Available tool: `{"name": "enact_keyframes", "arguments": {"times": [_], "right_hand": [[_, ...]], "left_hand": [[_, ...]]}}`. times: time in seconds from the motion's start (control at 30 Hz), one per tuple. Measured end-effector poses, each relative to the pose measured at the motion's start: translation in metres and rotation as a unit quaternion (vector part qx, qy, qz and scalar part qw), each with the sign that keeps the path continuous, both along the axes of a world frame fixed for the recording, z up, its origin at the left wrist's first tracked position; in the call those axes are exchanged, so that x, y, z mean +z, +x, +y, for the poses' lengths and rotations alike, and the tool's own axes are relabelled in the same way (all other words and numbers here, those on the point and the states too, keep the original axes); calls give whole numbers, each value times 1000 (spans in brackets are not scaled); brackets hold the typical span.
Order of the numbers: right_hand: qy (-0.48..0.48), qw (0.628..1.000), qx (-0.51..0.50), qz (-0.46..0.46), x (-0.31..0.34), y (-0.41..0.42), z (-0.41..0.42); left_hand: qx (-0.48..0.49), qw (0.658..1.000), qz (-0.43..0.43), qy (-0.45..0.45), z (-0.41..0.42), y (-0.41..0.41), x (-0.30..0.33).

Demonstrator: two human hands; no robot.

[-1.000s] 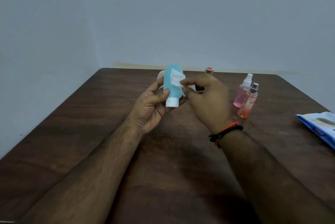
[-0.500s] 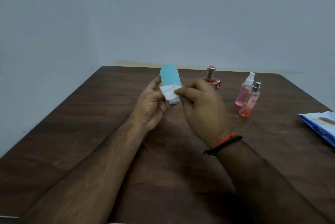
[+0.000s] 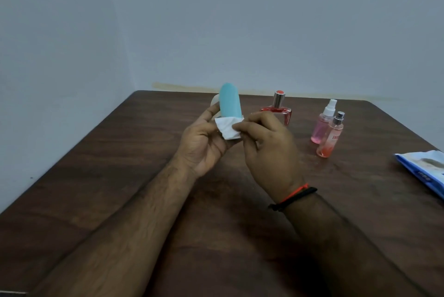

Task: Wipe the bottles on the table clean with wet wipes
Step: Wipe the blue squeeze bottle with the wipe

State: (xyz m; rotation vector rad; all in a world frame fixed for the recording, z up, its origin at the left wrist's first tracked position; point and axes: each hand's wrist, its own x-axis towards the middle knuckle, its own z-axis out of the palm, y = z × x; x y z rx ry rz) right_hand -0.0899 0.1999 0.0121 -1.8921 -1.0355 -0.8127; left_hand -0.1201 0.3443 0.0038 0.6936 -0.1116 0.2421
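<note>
My left hand (image 3: 204,138) holds a light blue bottle (image 3: 230,102) upside down above the brown table (image 3: 120,152), fingers curled behind it. A white wet wipe (image 3: 228,128) covers the bottle's lower end and hides its cap. My right hand (image 3: 266,142) pinches the wipe against the bottle with thumb and fingers. On the table behind my right hand stands a red perfume bottle (image 3: 278,106) with a silver cap. To the right stand a pink spray bottle (image 3: 322,126) and an orange-pink spray bottle (image 3: 332,138), close together.
A blue and white wet wipe pack (image 3: 425,169) lies at the table's right edge. A small pale round object (image 3: 214,100) peeks out behind the blue bottle. Grey walls close in behind and to the left of the table.
The wipe has slid from the upper body of the blue bottle down to its lower end, over the cap. Both hands stay at about the same spot.
</note>
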Motion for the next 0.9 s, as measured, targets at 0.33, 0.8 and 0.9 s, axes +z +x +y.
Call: {"name": "enact_keyframes", "arguments": {"times": [0.33,0.8,0.9], "right_hand": [[-140,985,76,-72,-4,-6,-4],[71,997,2,33,44,14,7],[38,999,9,11,36,7,18]], "left_hand": [[-27,997,38,53,6,1,-6],[-46,993,-8,108,2,6,-11],[-41,998,-18,54,0,4,-8]]}}
